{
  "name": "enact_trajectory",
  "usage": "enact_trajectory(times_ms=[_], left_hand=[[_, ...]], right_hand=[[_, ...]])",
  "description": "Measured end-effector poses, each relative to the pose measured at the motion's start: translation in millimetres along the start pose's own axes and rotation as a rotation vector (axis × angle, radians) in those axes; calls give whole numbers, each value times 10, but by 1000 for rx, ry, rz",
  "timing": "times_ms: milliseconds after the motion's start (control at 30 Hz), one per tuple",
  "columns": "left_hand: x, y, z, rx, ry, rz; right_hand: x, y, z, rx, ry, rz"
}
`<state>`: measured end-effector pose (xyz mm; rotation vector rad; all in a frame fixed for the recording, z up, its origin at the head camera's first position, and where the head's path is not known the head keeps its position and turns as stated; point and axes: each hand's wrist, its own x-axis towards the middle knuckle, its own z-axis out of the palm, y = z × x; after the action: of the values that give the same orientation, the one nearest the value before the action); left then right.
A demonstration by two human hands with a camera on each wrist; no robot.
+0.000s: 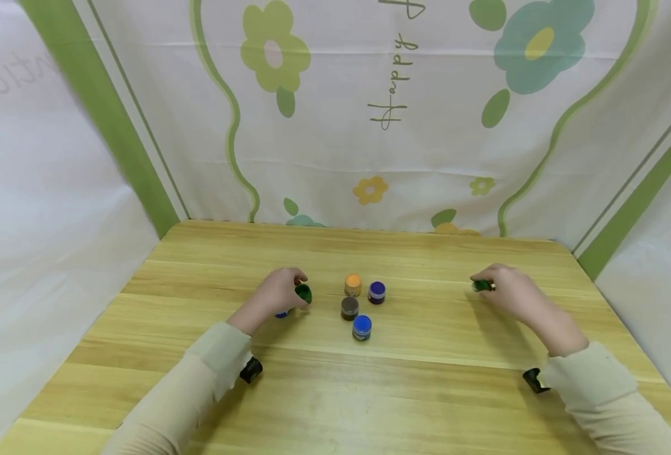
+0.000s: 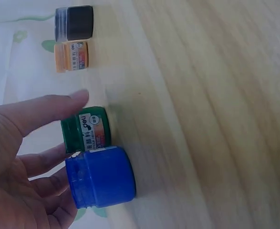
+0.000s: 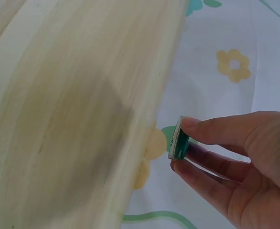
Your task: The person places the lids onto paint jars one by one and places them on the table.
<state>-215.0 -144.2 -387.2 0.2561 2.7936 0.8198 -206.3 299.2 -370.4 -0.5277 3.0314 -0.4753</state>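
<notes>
My left hand (image 1: 278,291) has its thumb and fingers round a small green paint jar (image 2: 94,129), with the thumb on one side of its rim and fingers on the other. A printed label shows on the jar's side. Close beside it is a blue paint jar (image 2: 108,176), mostly hidden behind the hand in the head view. Well off to the right, my right hand (image 1: 508,291) pinches a green jar lid (image 3: 179,142) between thumb and fingertips, raised over the table. The lid's ridged edge shows in the right wrist view.
Midway between the hands stand an orange jar (image 1: 353,284), a purple jar (image 1: 377,292), a dark brown jar (image 1: 349,308) and another blue jar (image 1: 362,328). The wooden table (image 1: 335,404) ends at a flower-printed cloth (image 1: 324,126) behind, with cloth on both sides too.
</notes>
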Motion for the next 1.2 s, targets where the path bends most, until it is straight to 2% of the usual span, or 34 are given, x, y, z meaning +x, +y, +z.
enact_trajectory(times_ms=[267, 467, 667, 833, 1200], left_hand=[[43, -13, 9, 9, -11, -20], [56, 2, 12, 13, -11, -35], [67, 14, 9, -12, 24, -9], [63, 51, 8, -32, 45, 13], [16, 159, 14, -140, 67, 69]], right_hand=[[5, -109, 21, -20, 33, -66], [18, -172, 74, -24, 24, -57], [52, -300, 112, -12, 13, -106], [100, -473, 107, -15, 41, -172], [185, -838, 44, -19, 71, -268]])
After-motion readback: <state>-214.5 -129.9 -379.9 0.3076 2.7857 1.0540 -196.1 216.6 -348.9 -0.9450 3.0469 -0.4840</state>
